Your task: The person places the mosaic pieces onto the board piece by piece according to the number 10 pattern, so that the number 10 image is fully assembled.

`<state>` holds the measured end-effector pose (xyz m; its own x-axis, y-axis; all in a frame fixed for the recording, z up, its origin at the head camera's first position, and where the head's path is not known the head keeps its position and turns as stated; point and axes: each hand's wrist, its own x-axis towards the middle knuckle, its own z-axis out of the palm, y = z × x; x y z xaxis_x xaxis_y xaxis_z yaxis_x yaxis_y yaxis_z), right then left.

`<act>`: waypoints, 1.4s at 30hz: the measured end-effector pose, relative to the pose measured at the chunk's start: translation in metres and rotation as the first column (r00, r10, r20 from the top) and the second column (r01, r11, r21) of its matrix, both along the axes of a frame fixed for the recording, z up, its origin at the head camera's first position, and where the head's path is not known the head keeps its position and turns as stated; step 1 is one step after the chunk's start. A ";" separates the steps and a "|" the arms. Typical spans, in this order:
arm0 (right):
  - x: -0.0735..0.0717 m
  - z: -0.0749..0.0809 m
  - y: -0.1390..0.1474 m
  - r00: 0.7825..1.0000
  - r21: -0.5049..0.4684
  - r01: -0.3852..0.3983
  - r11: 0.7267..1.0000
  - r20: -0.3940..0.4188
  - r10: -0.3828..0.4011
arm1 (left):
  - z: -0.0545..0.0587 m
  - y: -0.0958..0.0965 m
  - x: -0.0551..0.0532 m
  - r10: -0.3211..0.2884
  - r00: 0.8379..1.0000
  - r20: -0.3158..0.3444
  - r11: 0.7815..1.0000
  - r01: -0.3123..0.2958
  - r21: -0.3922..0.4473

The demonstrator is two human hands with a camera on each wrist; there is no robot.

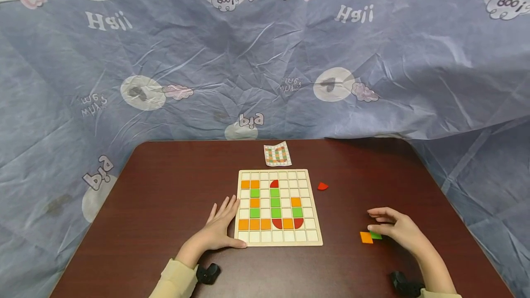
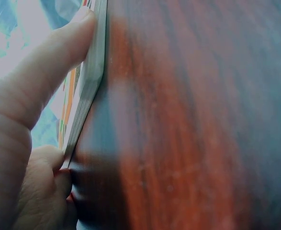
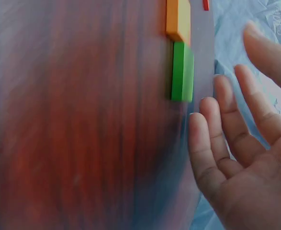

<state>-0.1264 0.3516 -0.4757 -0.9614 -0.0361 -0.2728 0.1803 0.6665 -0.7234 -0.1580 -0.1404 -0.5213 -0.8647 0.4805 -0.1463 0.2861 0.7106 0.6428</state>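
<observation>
A pale square grid board [image 1: 306, 193] lies mid-table, with orange and green squares and red rounded pieces in some of its cells. My left hand [image 1: 215, 232] rests at the board's left edge, its thumb at the near left corner and its fingers spread along the side. The left wrist view shows the thumb [image 2: 59, 60] against the board's edge. On the right, my right hand [image 1: 399, 231] hovers with parted fingers over a green square tile [image 1: 376, 236], partly covering it in the head view. Touching that tile is an orange square tile [image 1: 366, 237]. Nothing sits between the right fingers [image 3: 226, 134].
Just right of the board lies a loose red piece [image 1: 322, 186]. Behind the board is a small paper card [image 1: 277, 155] printed with a coloured grid. A blue patterned cloth [image 1: 248, 59] hangs behind the dark wooden table [image 1: 174, 174].
</observation>
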 end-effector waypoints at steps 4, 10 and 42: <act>0.004 -0.003 0.006 0.999 0.032 -0.051 0.998 -0.003 0.051 | 0.001 0.000 0.001 0.003 1.000 -0.005 1.000 -0.003 -0.005; 0.007 -0.007 0.009 0.996 0.047 -0.083 0.995 -0.028 0.085 | 0.002 0.000 0.001 0.000 1.000 -0.002 1.000 0.000 0.001; -0.022 -0.004 -0.031 0.996 0.061 0.016 0.998 -0.084 -0.011 | 0.001 -0.001 0.002 0.001 1.000 0.010 1.000 -0.001 0.007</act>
<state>-0.1484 0.3204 -0.4792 -0.9812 -0.0083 -0.1927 0.1303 0.7078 -0.6943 -0.1564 -0.1412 -0.5200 -0.8635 0.4810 -0.1517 0.2792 0.7064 0.6504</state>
